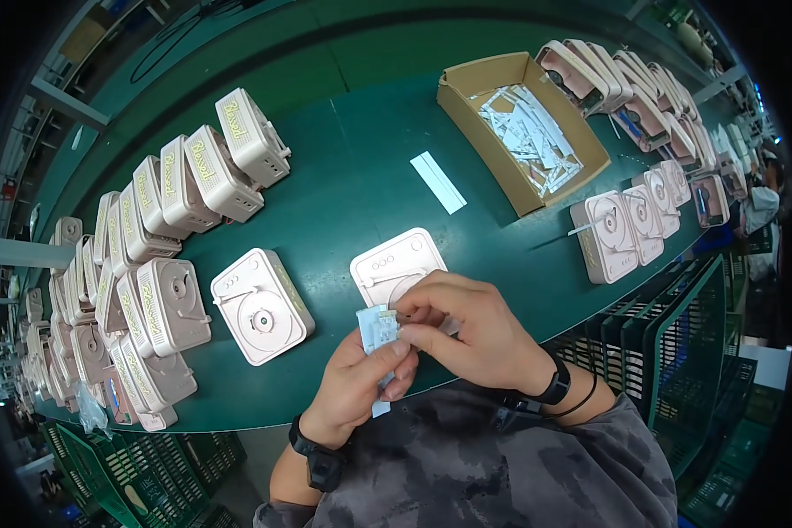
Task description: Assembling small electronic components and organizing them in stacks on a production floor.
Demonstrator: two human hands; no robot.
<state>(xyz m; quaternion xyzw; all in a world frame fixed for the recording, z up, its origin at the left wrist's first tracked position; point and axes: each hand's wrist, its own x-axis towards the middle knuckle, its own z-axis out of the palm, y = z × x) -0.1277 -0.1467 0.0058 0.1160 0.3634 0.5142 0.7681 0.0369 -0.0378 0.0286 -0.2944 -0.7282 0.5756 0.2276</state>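
Note:
My left hand (pixel 361 378) is closed around a small bundle of pale blue-white label strips (pixel 377 327), held upright near the table's front edge. The thumb and fingers of my right hand (pixel 471 334) pinch at the bundle's upper right side; its fingertips are partly hidden. Just beyond my hands lies a pale pink casing shaped like a little record player (pixel 394 256), its near part covered by my right hand. To the left, another such casing (pixel 264 310) rests flat, with its round platter and arm facing up.
An open cardboard box (pixel 477 141) of loose white strips stands at the back right, with a single white strip (pixel 438 183) left of it. Several pink casings (pixel 174 304) crowd the left side; more (pixel 609 233) line the right. Green plastic crates (pixel 625 356) stand beside the table.

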